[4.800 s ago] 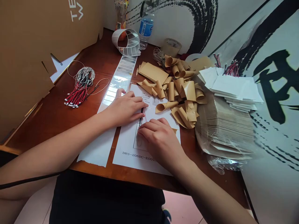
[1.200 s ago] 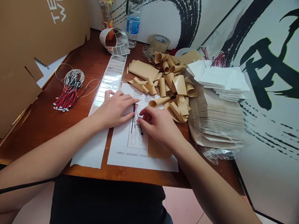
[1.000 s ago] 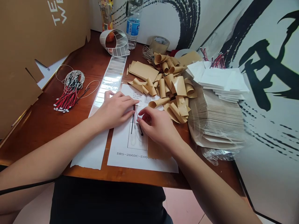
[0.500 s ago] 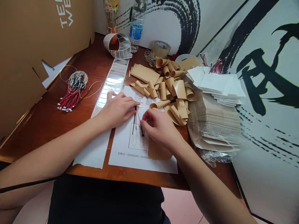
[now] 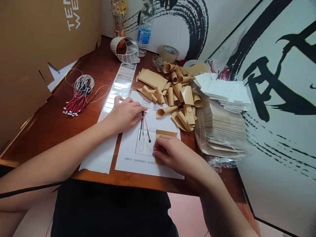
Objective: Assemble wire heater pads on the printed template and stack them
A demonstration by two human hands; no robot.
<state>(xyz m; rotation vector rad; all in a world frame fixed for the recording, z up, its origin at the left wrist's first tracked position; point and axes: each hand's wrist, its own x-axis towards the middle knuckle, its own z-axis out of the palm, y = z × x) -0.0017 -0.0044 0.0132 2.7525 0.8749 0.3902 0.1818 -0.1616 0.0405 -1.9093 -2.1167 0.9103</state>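
On the brown wooden desk lies a white printed sheet. The flat, unclenched left hand pins the top of a light, limp red-and-black wire pair, running down the sheet and best held there. The right hand touches a thin tan paper strip; any grip is unclear.

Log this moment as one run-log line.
left hand: fingertips at red-black wire on printed sheet | right hand: on kraft paper sheet
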